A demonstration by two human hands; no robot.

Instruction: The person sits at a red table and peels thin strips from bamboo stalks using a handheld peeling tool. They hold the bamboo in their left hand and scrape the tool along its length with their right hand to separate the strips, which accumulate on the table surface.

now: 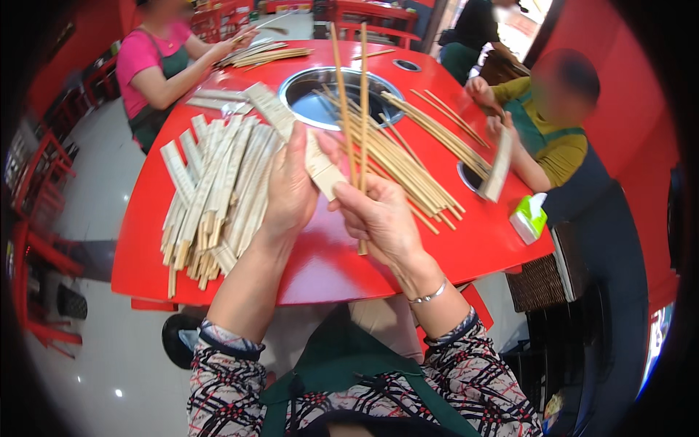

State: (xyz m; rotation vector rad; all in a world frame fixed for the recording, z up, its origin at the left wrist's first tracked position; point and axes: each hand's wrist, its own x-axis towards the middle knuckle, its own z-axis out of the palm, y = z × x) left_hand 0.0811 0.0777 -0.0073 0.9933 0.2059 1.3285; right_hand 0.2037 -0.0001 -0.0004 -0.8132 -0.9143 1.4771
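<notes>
My left hand (295, 191) grips a long printed paper chopstick sleeve (271, 109), slanted across the palm with its lower end towards the right. In my right hand (385, 218) a pair of wooden chopsticks (363, 82) stands almost upright, and the thumb touches the sleeve's lower end. Left of my hands lies a heap of paper-sleeved chopsticks (218, 180), with bare wooden ends poking out towards me. A loose bundle of bare wooden chopsticks (409, 175) is on the table just beyond my right hand.
The red table (349, 278) has a round metal-rimmed pot well (295, 98). More chopsticks (437, 131) lie at right, near a green tissue pack (528, 218). Two people (164, 65) (546, 125) handle chopsticks or sleeves at the table's sides; another person (472, 33) is behind.
</notes>
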